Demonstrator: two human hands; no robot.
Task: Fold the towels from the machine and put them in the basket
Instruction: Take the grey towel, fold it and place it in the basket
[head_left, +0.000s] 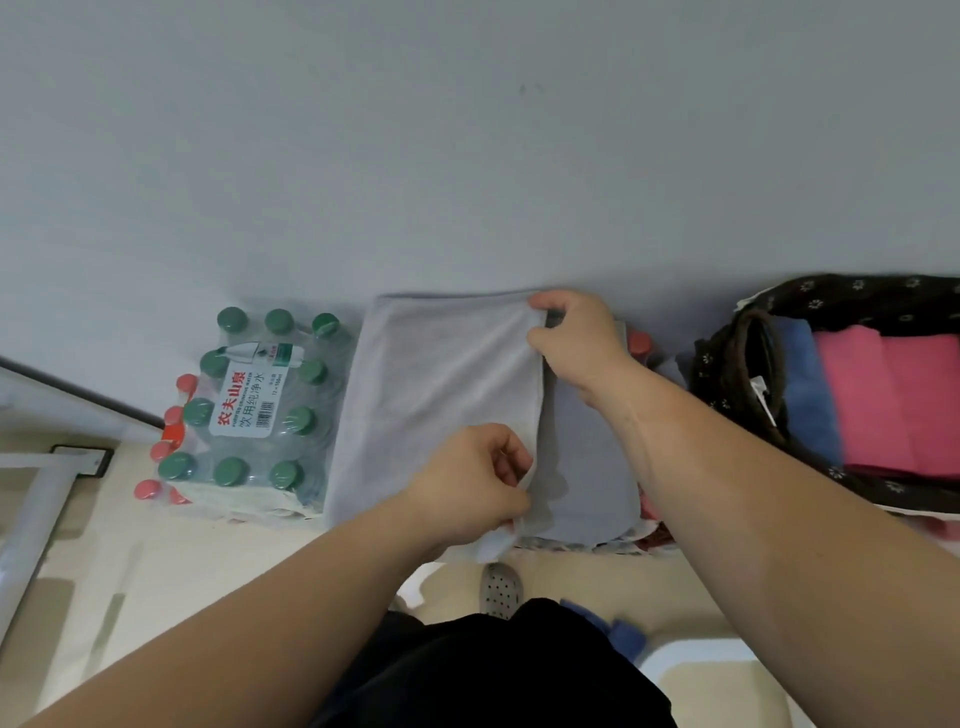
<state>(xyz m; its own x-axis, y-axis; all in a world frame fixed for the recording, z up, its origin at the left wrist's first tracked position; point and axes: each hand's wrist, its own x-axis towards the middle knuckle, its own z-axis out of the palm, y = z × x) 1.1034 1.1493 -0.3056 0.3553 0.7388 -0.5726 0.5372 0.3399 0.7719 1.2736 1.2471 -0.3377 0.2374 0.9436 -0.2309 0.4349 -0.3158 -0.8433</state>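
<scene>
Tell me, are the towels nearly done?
Partly. Done: a blue towel and pink towels lie folded in the basket. In hand: the left hand and right hand pinch the grey towel mid-fold, on packs of water bottles. Left: finish that fold and put it in the basket. The machine is out of view, so how many remain is unknown.

White label on shrink-wrapped water bottle pack (254, 410), red "农夫山泉", grey "饮用纯净水", barcode

Bare left hand (467, 483) and right hand (576, 343), black clothing (493, 670), pale perforated clog (501, 590).
</scene>
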